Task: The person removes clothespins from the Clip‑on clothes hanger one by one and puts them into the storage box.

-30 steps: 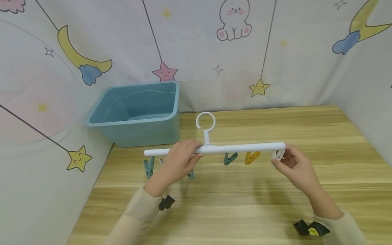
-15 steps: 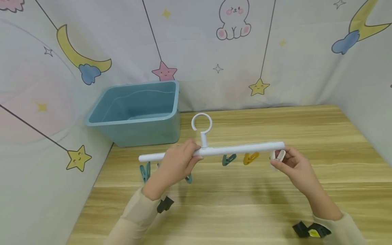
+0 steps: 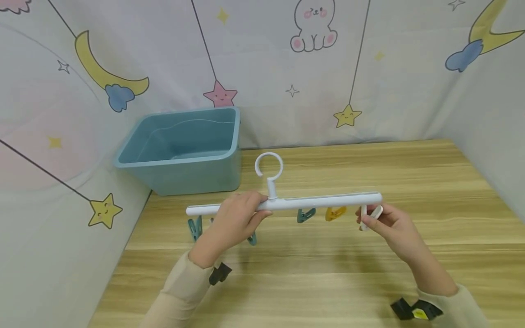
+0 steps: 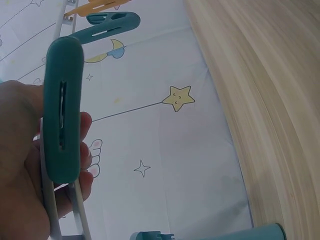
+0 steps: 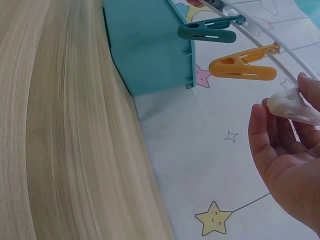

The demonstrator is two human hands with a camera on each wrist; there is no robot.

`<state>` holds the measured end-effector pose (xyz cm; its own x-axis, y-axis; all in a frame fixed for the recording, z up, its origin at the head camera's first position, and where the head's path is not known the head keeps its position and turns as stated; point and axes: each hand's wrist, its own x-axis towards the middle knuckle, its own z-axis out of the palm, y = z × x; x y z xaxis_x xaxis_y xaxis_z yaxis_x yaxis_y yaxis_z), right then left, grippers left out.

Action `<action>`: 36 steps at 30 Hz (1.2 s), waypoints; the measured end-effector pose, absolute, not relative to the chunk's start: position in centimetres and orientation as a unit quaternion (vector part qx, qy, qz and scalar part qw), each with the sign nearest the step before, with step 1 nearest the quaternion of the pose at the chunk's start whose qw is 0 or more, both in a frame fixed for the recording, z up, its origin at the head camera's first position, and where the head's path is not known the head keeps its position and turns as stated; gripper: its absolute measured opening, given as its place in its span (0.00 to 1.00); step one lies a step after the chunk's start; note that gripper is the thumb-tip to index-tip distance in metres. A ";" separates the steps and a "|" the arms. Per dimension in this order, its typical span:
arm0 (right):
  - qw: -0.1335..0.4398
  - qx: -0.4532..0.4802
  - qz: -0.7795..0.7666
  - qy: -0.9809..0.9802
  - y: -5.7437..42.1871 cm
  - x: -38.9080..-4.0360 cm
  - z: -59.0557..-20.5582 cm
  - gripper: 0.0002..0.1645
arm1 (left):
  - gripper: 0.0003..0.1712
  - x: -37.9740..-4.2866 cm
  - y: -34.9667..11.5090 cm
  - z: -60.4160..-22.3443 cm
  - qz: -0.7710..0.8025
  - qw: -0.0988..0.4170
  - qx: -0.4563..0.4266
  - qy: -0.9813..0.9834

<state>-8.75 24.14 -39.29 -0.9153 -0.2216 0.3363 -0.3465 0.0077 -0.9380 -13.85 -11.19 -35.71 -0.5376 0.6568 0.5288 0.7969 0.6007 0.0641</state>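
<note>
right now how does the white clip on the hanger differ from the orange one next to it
The white clip hangs at the right end of the hanger bar; the orange clip hangs further in, toward the middle. The right hand pinches the white clip, while nothing touches the orange clip. In the right wrist view the white clip is partly hidden by fingers and the orange clip shows whole. Both are plastic pegs hanging under the same bar.

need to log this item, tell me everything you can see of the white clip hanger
The white clip hanger looks like smooth plastic: a straight round bar with a ring hook standing up near its middle. Pegs hang below it: teal ones, a yellow one and a white peg at the right end. It is held roughly level above the wooden table. The left hand grips the bar beside the hook; the right hand pinches the white peg.
</note>
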 end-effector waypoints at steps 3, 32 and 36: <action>0.039 0.209 0.677 -0.705 24.1 -8.8 -39.3 0.09 | 0.18 -13.8 -11.3 -35.7 -0.148 0.236 -0.419 -0.864; 0.145 0.259 0.686 -0.664 22.6 -7.9 -37.6 0.07 | 0.25 -13.0 -11.5 -34.7 -0.157 0.350 -0.434 -0.815; 0.114 0.315 0.721 -0.607 22.7 -8.1 -37.6 0.08 | 0.23 -12.9 -11.4 -34.4 -0.165 0.351 -0.437 -0.811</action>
<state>-8.13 22.67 -37.64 -0.7751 -0.2178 0.5931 -0.5471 -0.2381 -0.8025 -12.87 -11.40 -34.43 -0.3711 0.5931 0.7145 0.8254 0.5632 -0.0388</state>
